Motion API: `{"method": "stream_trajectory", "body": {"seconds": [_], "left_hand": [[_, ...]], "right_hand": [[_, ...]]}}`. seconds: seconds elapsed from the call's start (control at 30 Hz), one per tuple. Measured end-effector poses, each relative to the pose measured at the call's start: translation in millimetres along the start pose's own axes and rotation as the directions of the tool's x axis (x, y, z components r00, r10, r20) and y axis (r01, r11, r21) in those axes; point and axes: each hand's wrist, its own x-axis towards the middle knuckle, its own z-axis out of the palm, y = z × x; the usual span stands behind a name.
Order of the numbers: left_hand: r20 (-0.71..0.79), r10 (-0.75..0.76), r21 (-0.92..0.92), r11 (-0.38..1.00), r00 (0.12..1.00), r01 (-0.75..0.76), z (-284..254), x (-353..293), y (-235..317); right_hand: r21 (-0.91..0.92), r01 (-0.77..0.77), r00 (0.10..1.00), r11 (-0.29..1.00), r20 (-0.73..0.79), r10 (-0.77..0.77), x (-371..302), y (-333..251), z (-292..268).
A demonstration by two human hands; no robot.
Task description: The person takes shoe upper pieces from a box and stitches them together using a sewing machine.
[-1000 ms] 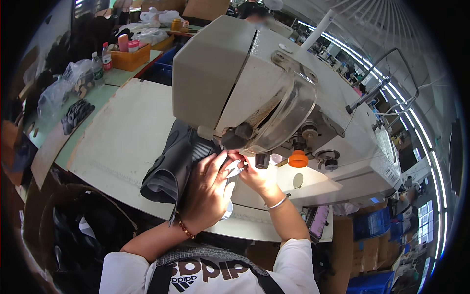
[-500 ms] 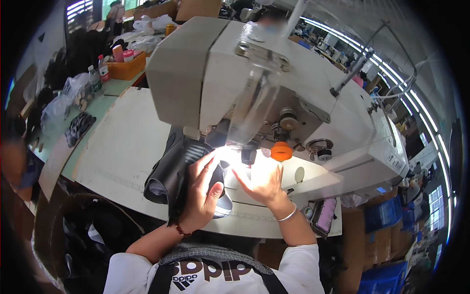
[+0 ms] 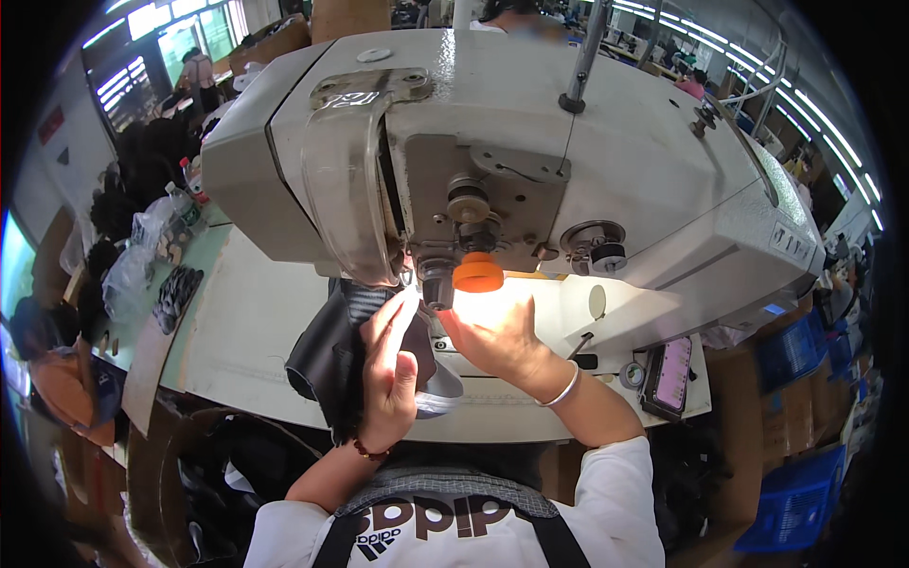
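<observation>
A black leather-like piece (image 3: 327, 355) lies folded at the sewing machine's needle area. My left hand (image 3: 388, 374) rests along its right side, open, fingers stretched toward the needle and thumb apart. Beside that hand, a grey-and-white flap (image 3: 440, 388) sticks out near the table's front. My right hand (image 3: 497, 336) is just right of the needle area, under an orange ring-shaped knob (image 3: 478, 273). Strong lamp glare washes out its fingers, so their grip is unclear. The sewing machine (image 3: 473, 114) reaches over both hands, and its clear guard (image 3: 346, 189) hangs above my left fingertips.
A pink-screened phone (image 3: 670, 377) lies right on the white table (image 3: 237, 331), beside a small round item (image 3: 632, 375). Plastic bags (image 3: 133, 275), a bottle (image 3: 182, 204) and a dark bundle (image 3: 177, 295) sit at left. Blue crates (image 3: 795, 502) stand low at right. Another person (image 3: 71, 374) is at far left.
The view has shifted, so the machine appears farther left and larger. My left hand stays on the black piece; my right hand stays by the needle area, its fingers now more lost in glare.
</observation>
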Motion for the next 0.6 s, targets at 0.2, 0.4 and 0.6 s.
{"method": "stream_trajectory", "body": {"seconds": [0.2, 0.4, 0.6], "left_hand": [[0.068, 0.039, 0.077, 0.996, 0.997, -0.044, -1, 2, 8], [0.144, 0.181, 0.186, 0.961, 0.973, -0.206, -2, -1, 18], [0.013, 0.102, 0.526, 0.845, 0.995, -0.094, 2, -2, 20]], "right_hand": [[0.052, 0.031, 0.999, 0.998, -0.032, -0.029, -3, 9, 3], [-0.021, -0.235, 0.97, 0.972, -0.063, 0.233, -23, 22, -14], [-0.027, -0.115, 0.989, 0.993, 0.086, 0.117, -29, 1, -16]]}}
